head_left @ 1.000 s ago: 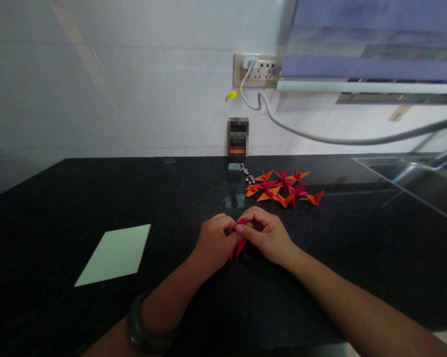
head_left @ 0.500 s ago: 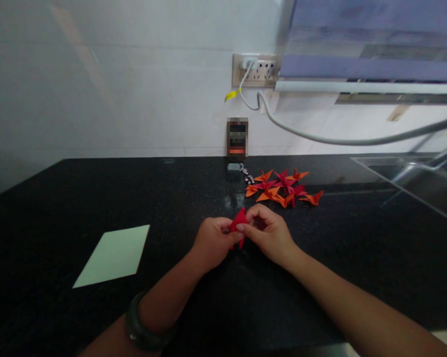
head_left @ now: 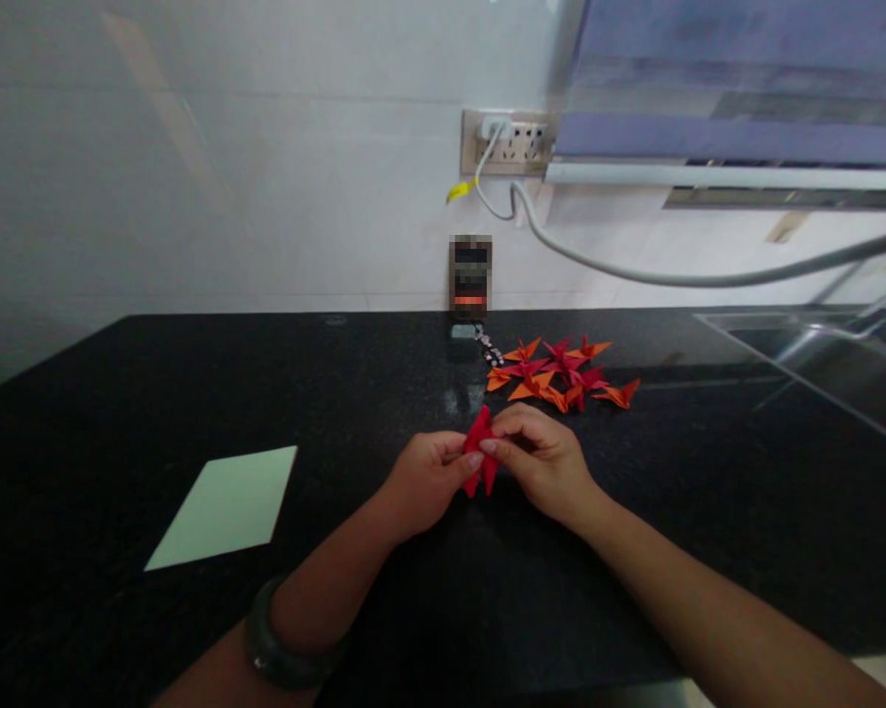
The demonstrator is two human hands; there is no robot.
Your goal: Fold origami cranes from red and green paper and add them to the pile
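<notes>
A small folded piece of red paper (head_left: 479, 450) is pinched between both my hands just above the black countertop (head_left: 339, 393). My left hand (head_left: 424, 477) grips its left side with closed fingers. My right hand (head_left: 546, 462) pinches its right side, thumb and forefinger pressed together. Behind my hands lies a cluster of several finished red and orange origami figures (head_left: 561, 374). A pale green square sheet of paper (head_left: 228, 504) lies flat on the counter to the left of my left forearm.
A small dark device (head_left: 470, 275) leans against the white tiled wall, with a small chain beside it. A wall socket strip (head_left: 507, 143) has a grey cable (head_left: 634, 270) running right. A steel sink (head_left: 818, 349) is at the far right.
The red paper has been turned and raised between my fingers, so more of it stands up above them. Both hands stayed in nearly the same spot.
</notes>
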